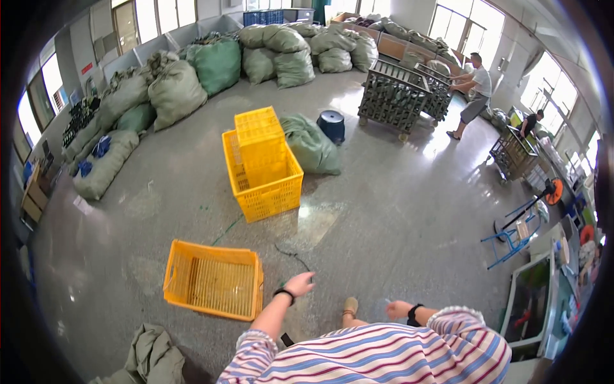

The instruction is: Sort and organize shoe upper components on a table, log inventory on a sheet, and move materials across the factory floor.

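My left hand [299, 283], with a black band at the wrist, reaches forward with its fingers drawn together. A thin dark cord [293, 255] runs over the floor to its fingertips, where a dark bit shows in the grip. To the left of that hand stands an orange-yellow plastic crate [214, 313], upright, with a slatted bottom and nothing in it. My right hand [398, 310] hangs low near my body, its fingers curled. A faint pale patch lies by them, too blurred to name.
Ahead stands a yellow crate [272, 201] with a smaller one [259, 125] tilted inside, against a green sack [310, 144] and a dark bucket [331, 127]. Full sacks [176, 93] line the far wall. A person [476, 89] handles loaded carts [393, 96]. A blue-framed stool [511, 237] is right.
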### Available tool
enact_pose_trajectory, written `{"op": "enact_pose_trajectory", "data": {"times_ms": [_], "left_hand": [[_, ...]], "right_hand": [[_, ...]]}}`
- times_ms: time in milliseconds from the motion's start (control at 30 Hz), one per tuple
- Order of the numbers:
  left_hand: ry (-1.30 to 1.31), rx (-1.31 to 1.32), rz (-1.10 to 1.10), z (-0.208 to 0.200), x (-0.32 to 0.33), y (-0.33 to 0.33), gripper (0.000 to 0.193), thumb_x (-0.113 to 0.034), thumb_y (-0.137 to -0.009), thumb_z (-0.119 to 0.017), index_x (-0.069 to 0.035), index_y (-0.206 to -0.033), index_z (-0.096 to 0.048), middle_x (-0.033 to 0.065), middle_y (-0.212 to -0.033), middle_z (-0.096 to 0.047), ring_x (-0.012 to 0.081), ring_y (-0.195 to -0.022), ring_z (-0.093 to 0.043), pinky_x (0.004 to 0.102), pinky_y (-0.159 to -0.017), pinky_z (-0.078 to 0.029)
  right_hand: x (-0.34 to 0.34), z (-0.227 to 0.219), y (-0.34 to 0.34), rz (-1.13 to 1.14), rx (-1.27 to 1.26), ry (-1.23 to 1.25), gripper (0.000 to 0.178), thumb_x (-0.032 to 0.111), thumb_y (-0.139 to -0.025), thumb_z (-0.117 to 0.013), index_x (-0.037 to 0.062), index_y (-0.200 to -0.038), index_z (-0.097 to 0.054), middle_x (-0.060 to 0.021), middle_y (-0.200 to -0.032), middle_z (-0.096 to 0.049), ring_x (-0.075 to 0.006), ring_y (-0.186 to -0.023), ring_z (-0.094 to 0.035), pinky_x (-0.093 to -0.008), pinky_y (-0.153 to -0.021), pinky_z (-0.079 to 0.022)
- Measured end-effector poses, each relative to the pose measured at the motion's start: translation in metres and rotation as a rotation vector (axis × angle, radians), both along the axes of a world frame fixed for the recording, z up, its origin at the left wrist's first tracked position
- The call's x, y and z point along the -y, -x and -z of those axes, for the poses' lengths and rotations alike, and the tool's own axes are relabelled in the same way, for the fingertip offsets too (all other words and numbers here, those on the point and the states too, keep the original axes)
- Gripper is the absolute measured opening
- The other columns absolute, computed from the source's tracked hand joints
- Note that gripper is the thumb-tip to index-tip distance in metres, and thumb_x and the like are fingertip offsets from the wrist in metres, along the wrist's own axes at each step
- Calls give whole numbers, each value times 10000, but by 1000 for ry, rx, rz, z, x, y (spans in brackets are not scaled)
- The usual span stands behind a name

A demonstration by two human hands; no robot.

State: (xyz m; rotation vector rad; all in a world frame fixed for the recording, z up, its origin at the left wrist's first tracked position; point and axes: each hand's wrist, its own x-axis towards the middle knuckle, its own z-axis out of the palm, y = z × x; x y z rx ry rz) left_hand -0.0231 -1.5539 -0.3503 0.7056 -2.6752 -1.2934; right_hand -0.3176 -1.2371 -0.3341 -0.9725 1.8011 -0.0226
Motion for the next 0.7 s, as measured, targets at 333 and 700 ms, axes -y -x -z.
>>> {"op": "enact_pose_trajectory", "data": {"times_ms": [333, 700], "left_hand": [[157, 80, 192, -85, 127, 261, 365, -241, -761, -560, -52, -1073, -539, 158, -1039, -571, 291, -986, -529, 352, -848, -420], [398, 528, -240, 35, 398, 279, 330, -320, -656, -584, -155, -937, -636, 90, -1034, -569, 286, -1078, -409, 386, -928, -331]], "right_hand": [[-5, 69, 197, 333, -307, -16, 256, 207, -689, -490, 70, -833, -651, -174, -862, -617, -328, -837, -585, -388, -748, -467], [322, 81, 322, 180, -16, 374, 244, 216, -726, -527, 56, -882, -625, -104, -763, -638, -230, -723, -611, -337, -670, -472]]}}
